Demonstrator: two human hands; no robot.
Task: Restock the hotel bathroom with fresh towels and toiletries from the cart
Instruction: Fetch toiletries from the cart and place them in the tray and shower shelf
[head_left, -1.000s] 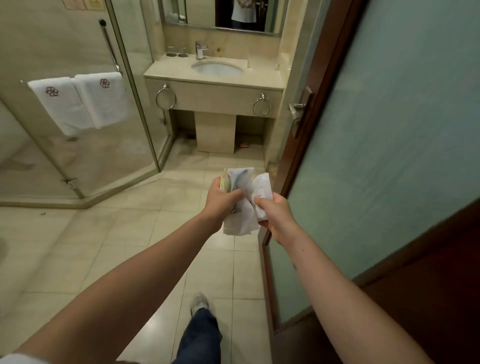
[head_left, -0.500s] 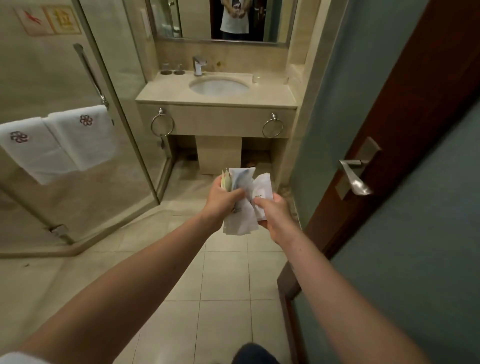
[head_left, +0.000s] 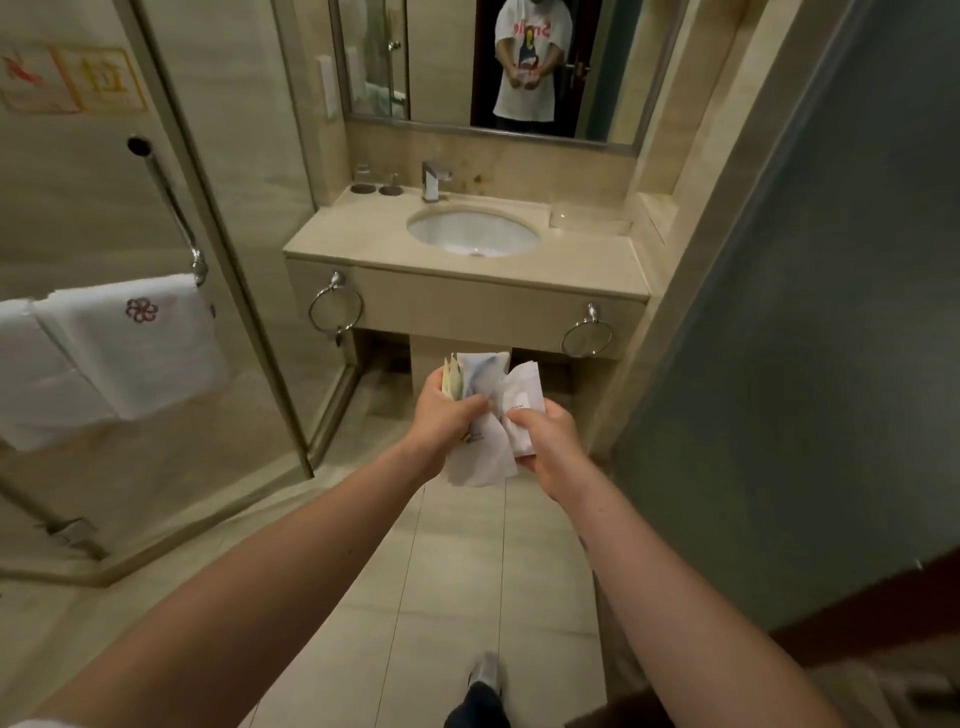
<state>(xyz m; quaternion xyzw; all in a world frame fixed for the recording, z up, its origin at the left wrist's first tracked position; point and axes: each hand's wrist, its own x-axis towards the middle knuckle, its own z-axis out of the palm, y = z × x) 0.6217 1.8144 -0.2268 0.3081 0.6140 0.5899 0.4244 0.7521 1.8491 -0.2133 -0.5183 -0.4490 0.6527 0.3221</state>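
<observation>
Left hand (head_left: 448, 410): grips a bundle of toiletry packets (head_left: 480, 387).
Right hand (head_left: 545, 441): pinches one white packet (head_left: 522, 402) of the bundle.
Towels (head_left: 140, 343): hang on the shower door.

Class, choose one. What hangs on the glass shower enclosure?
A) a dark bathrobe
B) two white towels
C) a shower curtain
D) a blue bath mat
B: two white towels hang folded side by side against the shower glass, one showing a flower emblem.

Hotel bathroom: sink (head_left: 471, 234), mirror (head_left: 488, 67), towels (head_left: 140, 338)
</observation>
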